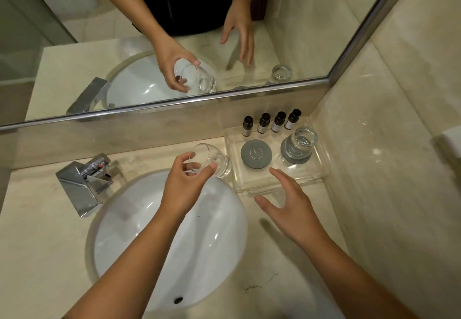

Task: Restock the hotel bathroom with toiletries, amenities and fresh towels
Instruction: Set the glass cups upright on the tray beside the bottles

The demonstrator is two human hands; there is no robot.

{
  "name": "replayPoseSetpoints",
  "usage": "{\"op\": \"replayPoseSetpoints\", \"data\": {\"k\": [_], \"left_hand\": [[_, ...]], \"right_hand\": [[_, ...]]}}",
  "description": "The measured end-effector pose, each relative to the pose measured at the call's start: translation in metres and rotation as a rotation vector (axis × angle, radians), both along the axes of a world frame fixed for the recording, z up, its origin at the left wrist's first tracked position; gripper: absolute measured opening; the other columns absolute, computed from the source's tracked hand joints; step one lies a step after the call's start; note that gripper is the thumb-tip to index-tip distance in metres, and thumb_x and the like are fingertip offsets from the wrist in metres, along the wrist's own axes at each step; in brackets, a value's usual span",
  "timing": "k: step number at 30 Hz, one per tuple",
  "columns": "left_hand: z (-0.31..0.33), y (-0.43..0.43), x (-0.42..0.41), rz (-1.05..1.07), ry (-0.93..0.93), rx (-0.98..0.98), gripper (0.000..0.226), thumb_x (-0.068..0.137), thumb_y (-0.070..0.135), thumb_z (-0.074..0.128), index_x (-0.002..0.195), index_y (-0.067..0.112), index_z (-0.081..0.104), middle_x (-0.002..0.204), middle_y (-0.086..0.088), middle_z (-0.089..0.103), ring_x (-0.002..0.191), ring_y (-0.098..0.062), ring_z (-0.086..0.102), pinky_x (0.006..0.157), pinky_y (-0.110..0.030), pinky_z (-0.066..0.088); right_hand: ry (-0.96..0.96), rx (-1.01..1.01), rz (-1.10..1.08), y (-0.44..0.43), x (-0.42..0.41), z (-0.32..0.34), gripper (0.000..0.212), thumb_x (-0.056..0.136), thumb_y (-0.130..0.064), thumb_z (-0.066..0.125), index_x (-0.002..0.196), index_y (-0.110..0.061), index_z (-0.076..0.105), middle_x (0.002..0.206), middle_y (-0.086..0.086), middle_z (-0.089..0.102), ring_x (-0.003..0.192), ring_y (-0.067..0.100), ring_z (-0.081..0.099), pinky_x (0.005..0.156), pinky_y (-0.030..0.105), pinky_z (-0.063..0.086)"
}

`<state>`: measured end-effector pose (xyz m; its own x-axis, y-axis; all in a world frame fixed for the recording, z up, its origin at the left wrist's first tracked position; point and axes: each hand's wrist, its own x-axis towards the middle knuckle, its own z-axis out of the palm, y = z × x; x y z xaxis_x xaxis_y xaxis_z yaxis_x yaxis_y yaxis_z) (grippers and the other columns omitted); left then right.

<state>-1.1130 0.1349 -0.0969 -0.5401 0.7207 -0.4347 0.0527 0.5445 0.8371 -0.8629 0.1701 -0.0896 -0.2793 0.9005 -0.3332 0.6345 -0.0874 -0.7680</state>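
Left hand (185, 181) grips a clear glass (212, 160), fingers and thumb curled round its open end. The glass lies tilted on its side above the back edge of the sink (149, 231), just left of the clear tray (316, 176). Right hand (287, 204) holds nothing, fingers straight and spread, over the counter (37, 256) at the tray's front edge. On the tray: four small dark-capped bottles (264, 123) in a row at the back, a bare grey coaster (256, 153), and a second glass (300, 144) on a second coaster (285, 148), possibly upside down.
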Motion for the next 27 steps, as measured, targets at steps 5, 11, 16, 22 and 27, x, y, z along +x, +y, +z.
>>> {"op": "replayPoseSetpoints", "data": {"k": [5, 11, 16, 22, 27], "left_hand": [[0.015, -0.005, 0.021, 0.004, -0.299, -0.045, 0.050, 0.088, 0.055, 0.075, 0.130, 0.032, 0.061, 0.117, 0.005, 0.071, 0.106, -0.017, 0.068, 0.086, -0.033, 0.054], [0.023, 0.000, 0.042, -0.068, -0.559, -0.094, 0.037, 0.094, 0.051, 0.068, 0.121, 0.025, 0.069, 0.103, 0.008, 0.076, 0.089, -0.016, 0.060, 0.085, -0.034, 0.051], [0.021, 0.001, 0.050, -0.142, -0.654, -0.131, 0.034, 0.096, 0.053, 0.063, 0.115, 0.027, 0.072, 0.095, 0.009, 0.074, 0.077, -0.011, 0.056, 0.081, -0.031, 0.049], [0.019, 0.001, 0.052, -0.160, -0.706, -0.184, 0.036, 0.096, 0.059, 0.058, 0.111, 0.028, 0.070, 0.100, 0.006, 0.073, 0.077, -0.011, 0.057, 0.081, -0.031, 0.047], [0.016, 0.003, 0.055, -0.226, -0.575, -0.196, 0.049, 0.094, 0.069, 0.052, 0.121, 0.031, 0.066, 0.110, 0.008, 0.078, 0.100, -0.013, 0.071, 0.090, -0.035, 0.051]], "right_hand": [[0.177, -0.185, -0.070, -0.002, -0.006, 0.001, 0.080, 0.082, -0.046, 0.084, 0.149, -0.051, 0.041, 0.148, -0.021, 0.050, 0.139, 0.003, 0.046, 0.116, 0.037, 0.042], [0.423, -0.345, -0.165, -0.001, -0.008, 0.014, 0.084, 0.074, -0.044, 0.083, 0.148, -0.044, 0.043, 0.138, -0.017, 0.060, 0.116, 0.004, 0.067, 0.088, 0.030, 0.055], [0.520, -0.345, -0.181, -0.001, -0.010, 0.022, 0.066, 0.079, -0.034, 0.080, 0.139, -0.035, 0.053, 0.129, -0.009, 0.070, 0.108, 0.010, 0.072, 0.082, 0.031, 0.059], [0.538, -0.328, -0.228, 0.000, -0.012, 0.020, 0.050, 0.090, -0.019, 0.077, 0.135, -0.027, 0.057, 0.126, -0.008, 0.072, 0.106, 0.017, 0.074, 0.086, 0.043, 0.058], [0.508, -0.238, -0.280, 0.005, -0.013, 0.017, 0.046, 0.087, -0.018, 0.080, 0.129, -0.029, 0.062, 0.119, -0.010, 0.074, 0.102, 0.013, 0.074, 0.081, 0.035, 0.060]]}}
